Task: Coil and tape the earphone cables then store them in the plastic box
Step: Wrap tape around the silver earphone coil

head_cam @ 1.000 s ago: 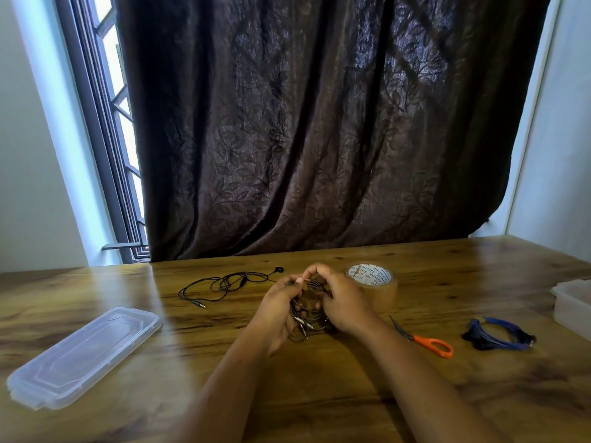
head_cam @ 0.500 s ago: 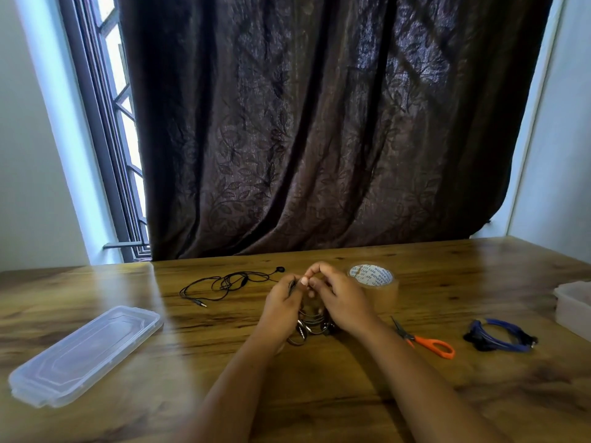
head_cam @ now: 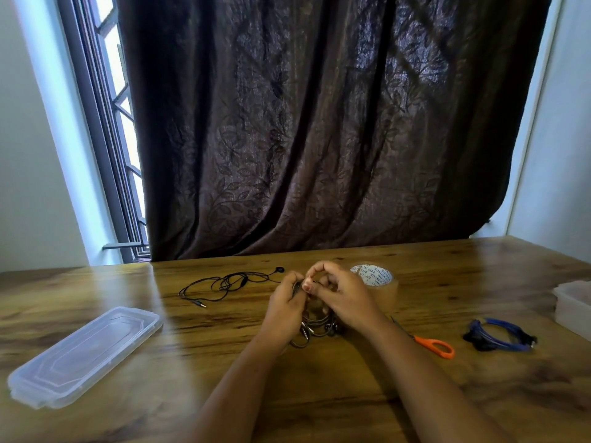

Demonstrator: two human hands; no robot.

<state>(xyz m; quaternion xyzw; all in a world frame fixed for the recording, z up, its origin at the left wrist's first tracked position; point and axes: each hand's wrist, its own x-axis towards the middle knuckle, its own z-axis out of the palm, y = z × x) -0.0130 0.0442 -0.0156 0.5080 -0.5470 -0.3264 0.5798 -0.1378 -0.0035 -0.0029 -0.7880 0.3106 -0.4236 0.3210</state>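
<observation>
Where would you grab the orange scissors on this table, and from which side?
Take the scissors by the orange handle, from the right: they lie flat with the blades pointing up-left toward the right hand, leaving the handle end free.

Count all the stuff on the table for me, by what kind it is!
Earphones: 3 (black earphones, coil being held, blue earphones)
Tape: 1
Scissors: 1
Lid: 1
Box: 1
Total: 7
</observation>
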